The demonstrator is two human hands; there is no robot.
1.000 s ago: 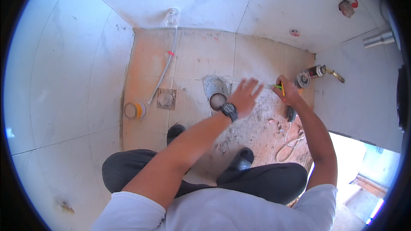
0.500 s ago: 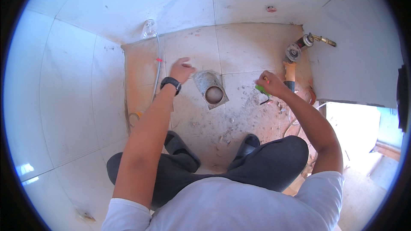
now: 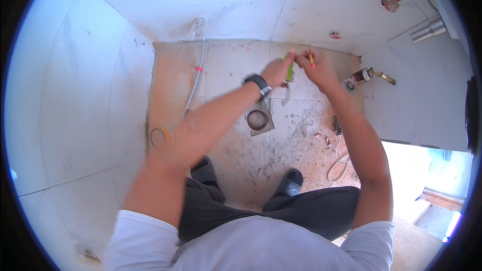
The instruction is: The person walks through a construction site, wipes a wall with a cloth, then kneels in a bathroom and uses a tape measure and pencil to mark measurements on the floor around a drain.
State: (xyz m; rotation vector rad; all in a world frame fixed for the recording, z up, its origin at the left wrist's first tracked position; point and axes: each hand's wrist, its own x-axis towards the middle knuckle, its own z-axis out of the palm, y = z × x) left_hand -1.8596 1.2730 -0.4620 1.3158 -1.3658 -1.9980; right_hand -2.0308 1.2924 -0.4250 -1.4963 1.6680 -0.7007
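My left hand [image 3: 277, 74], with a black watch [image 3: 258, 84] at its wrist, is closed around a small green object [image 3: 289, 69]. Its kind is not plain, and something grey and blurred hangs below it. My right hand [image 3: 318, 72] is beside it, the fingertips meeting near the top of the green object. Between the right fingers sticks out a yellow pencil [image 3: 312, 60] with a red end. Below both hands, a round drain hole [image 3: 258, 120] opens in a square cut in the tiled floor [image 3: 236, 145].
An angle grinder [image 3: 350, 84] and a gas torch [image 3: 365, 75] stand at the right wall. A roll of tape [image 3: 159, 137] lies left, near a thin hose [image 3: 196, 83]. A white cord [image 3: 337, 170] coils at the right. Rubble bits are strewn around the hole.
My left hand has moved right and forward to meet my right hand, which has also gone forward. The green object has passed from the right hand to the left.
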